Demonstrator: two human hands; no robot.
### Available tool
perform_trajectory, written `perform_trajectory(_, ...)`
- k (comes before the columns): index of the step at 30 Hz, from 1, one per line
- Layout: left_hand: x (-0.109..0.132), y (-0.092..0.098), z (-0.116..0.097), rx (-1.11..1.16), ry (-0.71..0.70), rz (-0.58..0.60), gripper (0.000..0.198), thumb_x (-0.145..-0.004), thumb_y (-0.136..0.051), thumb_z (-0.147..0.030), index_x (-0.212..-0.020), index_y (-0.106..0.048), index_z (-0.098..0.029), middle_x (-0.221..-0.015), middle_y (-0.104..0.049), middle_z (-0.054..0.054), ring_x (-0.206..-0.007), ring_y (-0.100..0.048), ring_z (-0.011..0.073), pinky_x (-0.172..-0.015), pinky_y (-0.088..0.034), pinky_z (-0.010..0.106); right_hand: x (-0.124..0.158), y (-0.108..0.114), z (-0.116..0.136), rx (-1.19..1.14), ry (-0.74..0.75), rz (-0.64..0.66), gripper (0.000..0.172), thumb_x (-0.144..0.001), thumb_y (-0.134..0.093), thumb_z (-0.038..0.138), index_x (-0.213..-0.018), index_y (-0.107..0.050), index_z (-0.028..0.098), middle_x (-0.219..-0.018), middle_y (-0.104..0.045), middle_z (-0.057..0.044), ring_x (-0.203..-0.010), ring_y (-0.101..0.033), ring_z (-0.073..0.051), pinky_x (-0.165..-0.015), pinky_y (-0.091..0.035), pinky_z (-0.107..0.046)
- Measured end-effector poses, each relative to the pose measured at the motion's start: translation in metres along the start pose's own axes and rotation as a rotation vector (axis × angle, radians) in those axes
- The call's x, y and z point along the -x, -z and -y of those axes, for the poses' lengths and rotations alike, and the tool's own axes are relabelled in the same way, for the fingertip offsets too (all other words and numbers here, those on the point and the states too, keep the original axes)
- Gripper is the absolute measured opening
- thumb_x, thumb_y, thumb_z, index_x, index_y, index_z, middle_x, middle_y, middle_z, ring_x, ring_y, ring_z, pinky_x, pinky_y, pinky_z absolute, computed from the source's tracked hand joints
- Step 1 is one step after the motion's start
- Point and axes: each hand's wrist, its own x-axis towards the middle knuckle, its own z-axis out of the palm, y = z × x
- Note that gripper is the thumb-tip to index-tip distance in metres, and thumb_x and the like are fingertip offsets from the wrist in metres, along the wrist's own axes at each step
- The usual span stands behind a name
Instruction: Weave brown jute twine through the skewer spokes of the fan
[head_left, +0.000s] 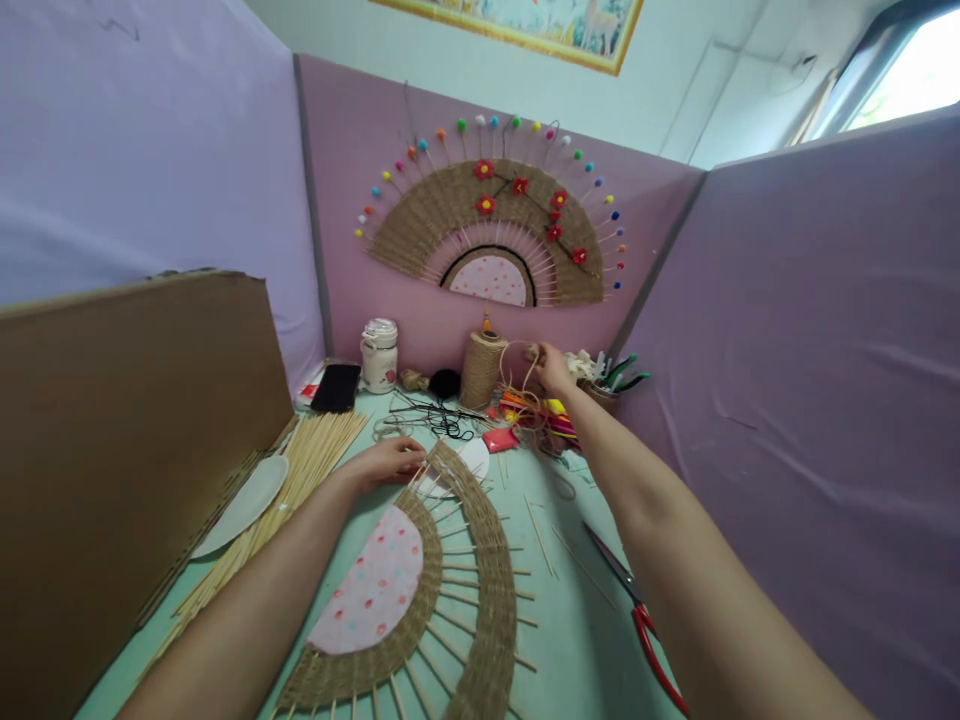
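A half-round woven fan frame of twine and thin sticks lies on the table, with a pink dotted half-circle at its inner edge. My left hand rests at the fan's upper end, fingers closed around the edge near the sticks. Farther off, my right hand is raised with its fingers pinched on a loop of twine. That hand is just right of the tall twine spool, above a heap of coloured strips.
Red-handled scissors lie at the right. A stick bundle, white plate, phone and white jar are at the left. Black yarn sits mid-back. A finished fan hangs on the pink back panel.
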Motion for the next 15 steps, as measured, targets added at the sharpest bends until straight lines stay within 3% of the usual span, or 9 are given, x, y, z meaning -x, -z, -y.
perform_trajectory(4, -0.001, 0.0, 0.001, 0.014, -0.017, 0.001, 0.043, -0.056, -0.074, -0.046, -0.085, -0.061, -0.016, -0.074, -0.063, 0.002, -0.074, -0.06, 0.0159, -0.069, -0.045, 0.026, -0.01, -0.014, -0.023, 0.072, -0.026, 0.18, 0.048, -0.067, -0.051, 0.002, -0.114, -0.059, 0.009, -0.112, -0.062, -0.015, -0.106, -0.057, -0.021, -0.093, -0.041, -0.029)
perform_trajectory(10, -0.002, 0.0, 0.001, -0.018, -0.012, 0.013, 0.046, -0.056, -0.073, -0.05, -0.084, -0.062, -0.015, -0.072, -0.061, 0.001, -0.068, -0.057, 0.0137, -0.064, -0.043, 0.025, -0.011, -0.025, -0.041, 0.17, -0.12, 0.319, 0.021, -0.072, -0.057, 0.005, -0.088, -0.069, 0.011, -0.094, -0.067, -0.016, -0.097, -0.062, -0.026, -0.086, -0.045, -0.035)
perform_trajectory(12, -0.002, 0.0, 0.001, -0.037, -0.019, 0.016, 0.047, -0.058, -0.072, -0.052, -0.085, -0.062, -0.015, -0.073, -0.061, 0.001, -0.067, -0.056, 0.0135, -0.063, -0.042, 0.024, -0.01, -0.035, -0.038, 0.17, -0.139, 0.343, 0.017, -0.075, -0.062, 0.011, -0.09, -0.067, 0.008, -0.095, -0.065, -0.018, -0.096, -0.061, -0.025, -0.085, -0.046, -0.035)
perform_trajectory(15, -0.001, -0.001, 0.001, -0.047, -0.03, 0.002, 0.046, -0.058, -0.071, -0.053, -0.084, -0.063, -0.015, -0.073, -0.061, 0.002, -0.067, -0.056, 0.0144, -0.062, -0.041, 0.025, -0.008, -0.051, -0.029, 0.124, -0.142, 0.326, 0.03, -0.084, -0.058, 0.028, -0.108, -0.058, 0.011, -0.109, -0.059, -0.013, -0.097, -0.058, -0.02, -0.083, -0.048, -0.037)
